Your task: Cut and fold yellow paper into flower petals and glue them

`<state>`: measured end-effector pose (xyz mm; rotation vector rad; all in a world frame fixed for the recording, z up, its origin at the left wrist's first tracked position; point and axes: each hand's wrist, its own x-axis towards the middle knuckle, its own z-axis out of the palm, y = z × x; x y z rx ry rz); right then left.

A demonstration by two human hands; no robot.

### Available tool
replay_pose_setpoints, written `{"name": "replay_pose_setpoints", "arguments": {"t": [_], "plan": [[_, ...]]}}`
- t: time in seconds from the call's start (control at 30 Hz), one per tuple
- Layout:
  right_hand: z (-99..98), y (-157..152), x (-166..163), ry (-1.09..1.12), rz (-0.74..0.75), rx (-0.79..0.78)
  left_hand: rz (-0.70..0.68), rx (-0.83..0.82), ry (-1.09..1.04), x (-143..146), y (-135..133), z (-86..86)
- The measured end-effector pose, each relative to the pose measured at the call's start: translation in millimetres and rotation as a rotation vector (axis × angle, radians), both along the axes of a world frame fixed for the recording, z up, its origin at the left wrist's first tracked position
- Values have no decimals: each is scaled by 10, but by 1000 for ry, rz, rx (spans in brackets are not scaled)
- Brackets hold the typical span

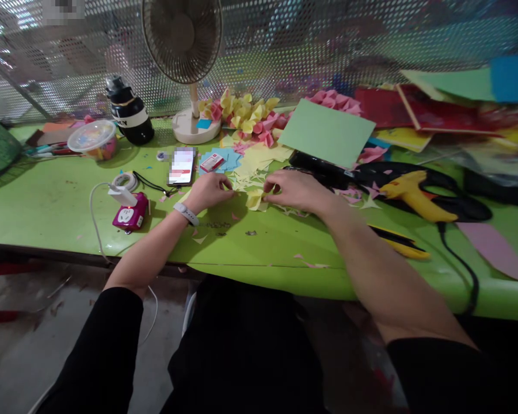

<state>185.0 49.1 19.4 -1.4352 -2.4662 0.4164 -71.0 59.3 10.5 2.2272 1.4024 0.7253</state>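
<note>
Perforated metal mesh backed a lime-green bench (47,201) strewn with coloured paper. Near the middle of the bench, the left hand (209,190) and the right hand (296,190) lay knuckles-up on either side of a small folded yellow paper piece (255,199). The right hand was curled nearly closed, its fingertips (271,187) pinching the right edge of the piece. The left hand was loosely curled too, its fingertips pointing toward the piece from the left and resting on the bench just beside it; whether they actually touched the paper could not be told. A white wristband (186,213) circled the left wrist.

Just behind the hands lay a scatter of yellow paper squares (259,161) and blue ones (224,156), with a small red-and-white box (212,162) on the blue. Farther back, a heap of folded yellow and pink paper flowers (250,118) sat beside the base of a desk fan (185,69). A phone (182,165) lay left of the hands, and a magenta power socket (129,214) with a white plug sat nearer the bench edge. To the right, a green card sheet (326,132) leaned over a black object, and a yellow glue gun (414,195) rested well apart from the right hand. A black bottle (129,112) and a lidded plastic tub (92,138) stood at the back left.
</note>
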Motion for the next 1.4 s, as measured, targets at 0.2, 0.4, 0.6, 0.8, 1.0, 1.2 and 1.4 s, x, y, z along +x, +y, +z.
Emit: {"name": "replay_pose_setpoints", "arguments": {"t": [0.2, 0.4, 0.6, 0.8, 1.0, 1.2, 1.4], "plan": [[5, -14, -8, 78, -19, 25, -149, 101, -171, 75, -133, 104], [98, -18, -12, 149, -96, -25, -266, 205, -92, 185, -284, 125], [150, -45, -57, 261, -94, -79, -200, 261, -33, 181, -245, 58], [144, -56, -104, 378, -144, -91, -141, 244, -216, 159, -134, -40], [145, -63, -133, 495, -127, -30, -142, -120, -454, 194, -115, -86], [133, -35, -131, 575, -130, -36, -74, -58, -516, 194, -130, 26], [54, 20, -133, 821, -145, -2, -210, -105, -501, 181, -192, 66]]}}
